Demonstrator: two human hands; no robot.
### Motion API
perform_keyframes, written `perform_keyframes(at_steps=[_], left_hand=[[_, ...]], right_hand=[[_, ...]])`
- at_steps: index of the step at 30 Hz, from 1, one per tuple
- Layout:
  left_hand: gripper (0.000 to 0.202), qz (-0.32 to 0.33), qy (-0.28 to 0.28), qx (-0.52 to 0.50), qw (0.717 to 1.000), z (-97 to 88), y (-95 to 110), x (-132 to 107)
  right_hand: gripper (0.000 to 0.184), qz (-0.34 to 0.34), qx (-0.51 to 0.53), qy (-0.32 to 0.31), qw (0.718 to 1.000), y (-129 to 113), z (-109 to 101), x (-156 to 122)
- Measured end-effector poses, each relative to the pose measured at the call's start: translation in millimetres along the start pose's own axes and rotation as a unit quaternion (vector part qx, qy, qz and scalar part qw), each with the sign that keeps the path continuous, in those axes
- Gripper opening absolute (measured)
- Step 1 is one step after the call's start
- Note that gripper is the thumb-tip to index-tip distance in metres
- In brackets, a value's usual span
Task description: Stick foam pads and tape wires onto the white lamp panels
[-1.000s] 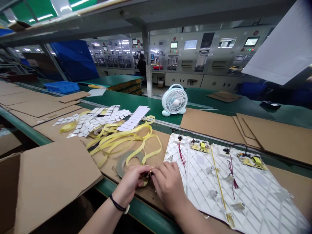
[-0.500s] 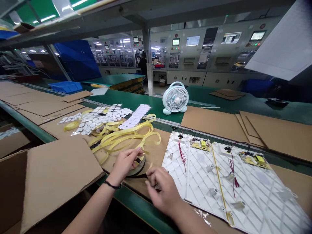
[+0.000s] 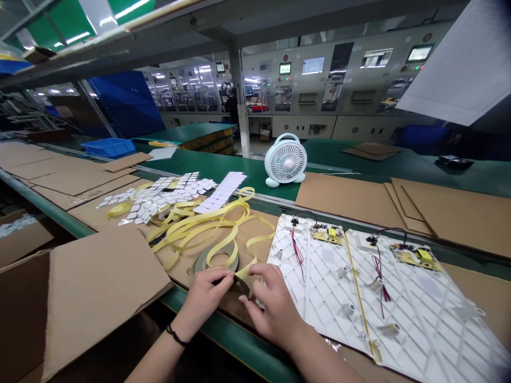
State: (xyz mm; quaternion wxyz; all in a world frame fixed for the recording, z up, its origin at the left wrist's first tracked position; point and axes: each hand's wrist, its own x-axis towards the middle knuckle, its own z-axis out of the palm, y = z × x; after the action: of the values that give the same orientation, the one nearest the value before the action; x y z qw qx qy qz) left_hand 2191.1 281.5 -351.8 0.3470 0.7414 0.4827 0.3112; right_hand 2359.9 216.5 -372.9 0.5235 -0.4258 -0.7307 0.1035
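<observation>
Yellow tape (image 3: 246, 271) between curled hands (image 3: 274, 306)

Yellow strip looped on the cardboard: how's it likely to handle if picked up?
Probably floppy: the yellow strip lies in loose bends and loops. Likely light, since it looks thin and narrow. It may tangle when lifted, as its loops cross and overlap in a heap on the cardboard.

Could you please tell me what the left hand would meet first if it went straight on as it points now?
Apart from the yellow tape it seems to pinch, the left hand would probably meet the right hand first, though depth is hard to judge here.
</observation>
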Motion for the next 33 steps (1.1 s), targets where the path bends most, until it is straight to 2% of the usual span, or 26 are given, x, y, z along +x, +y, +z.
perform_keyframes(at_steps=[3, 6, 8, 9, 11, 13, 16, 18, 20, 22, 23, 25, 26, 27, 28, 29, 31, 33], left_hand=[[0.016, -0.043, 0.024, -0.001, 0.999, 0.6, -8.9, 4.9], [0.019, -0.086, 0.052, 0.028, 0.995, -4.0, -18.8, 11.6], [0.021, -0.071, 0.029, 0.066, 0.995, -8.9, -18.0, 18.1], [0.022, -0.038, 0.008, 0.087, 0.995, -10.5, -13.8, 22.3], [0.022, 0.069, -0.018, 0.133, 0.989, -8.6, 2.5, 33.7], [0.022, 0.198, -0.024, 0.178, 0.964, 3.3, 25.0, 50.9], [0.023, 0.359, -0.079, 0.257, 0.894, 40.3, 53.5, 87.3], [0.03, 0.417, -0.11, 0.313, 0.846, 70.5, 62.0, 113.4], [0.024, 0.426, -0.127, 0.348, 0.825, 96.6, 62.7, 134.8], [0.016, 0.408, -0.132, 0.352, 0.832, 113.2, 59.8, 147.8], [0.014, 0.397, -0.131, 0.343, 0.841, 117.5, 58.2, 150.9], [0.015, 0.379, -0.123, 0.311, 0.863, 119.9, 56.0, 151.8], [0.017, 0.372, -0.118, 0.293, 0.873, 119.2, 55.5, 150.7], [0.017, 0.368, -0.114, 0.279, 0.88, 118.1, 55.3, 149.3], [0.017, 0.364, -0.111, 0.269, 0.885, 117.1, 55.3, 147.9], [0.017, 0.363, -0.111, 0.262, 0.887, 116.6, 55.2, 146.7], [0.016, 0.364, -0.115, 0.257, 0.888, 117.3, 54.9, 145.5], [0.017, 0.367, -0.125, 0.258, 0.885, 120.0, 54.3, 144.5]], right_hand=[[0.007, -0.117, -0.135, -0.067, 0.982, -7.7, 3.6, -3.4], [0.011, -0.197, -0.187, -0.114, 0.956, -19.5, 8.9, -9.1], [0.014, -0.216, -0.188, -0.119, 0.951, -24.8, 4.4, -11.9], [0.013, -0.207, -0.18, -0.114, 0.955, -26.0, -2.2, -12.4], [0.009, -0.141, -0.155, -0.099, 0.973, -25.1, -24.8, -10.9], [0.007, -0.056, -0.123, -0.074, 0.988, -20.9, -56.5, -5.7], [0.007, 0.042, -0.076, -0.009, 0.996, -9.0, -105.6, 7.8], [0.01, 0.086, -0.043, 0.049, 0.994, 3.7, -131.2, 18.6], [0.014, 0.13, 0.026, 0.123, 0.984, 21.1, -148.9, 27.9], [0.017, 0.185, 0.156, 0.212, 0.947, 41.8, -159.2, 32.9], [0.018, 0.216, 0.237, 0.256, 0.912, 52.5, -161.8, 33.4], [0.023, 0.276, 0.383, 0.32, 0.821, 72.2, -162.3, 30.4], [0.027, 0.301, 0.431, 0.338, 0.781, 80.3, -160.4, 27.5], [0.033, 0.325, 0.454, 0.342, 0.756, 86.8, -157.3, 24.2], [0.039, 0.35, 0.45, 0.335, 0.75, 91.6, -153.0, 20.8], [0.047, 0.375, 0.423, 0.321, 0.76, 94.6, -148.0, 17.9], [0.069, 0.412, 0.34, 0.277, 0.799, 96.4, -136.9, 14.1], [0.09, 0.423, 0.287, 0.24, 0.825, 95.1, -126.9, 13.0]])
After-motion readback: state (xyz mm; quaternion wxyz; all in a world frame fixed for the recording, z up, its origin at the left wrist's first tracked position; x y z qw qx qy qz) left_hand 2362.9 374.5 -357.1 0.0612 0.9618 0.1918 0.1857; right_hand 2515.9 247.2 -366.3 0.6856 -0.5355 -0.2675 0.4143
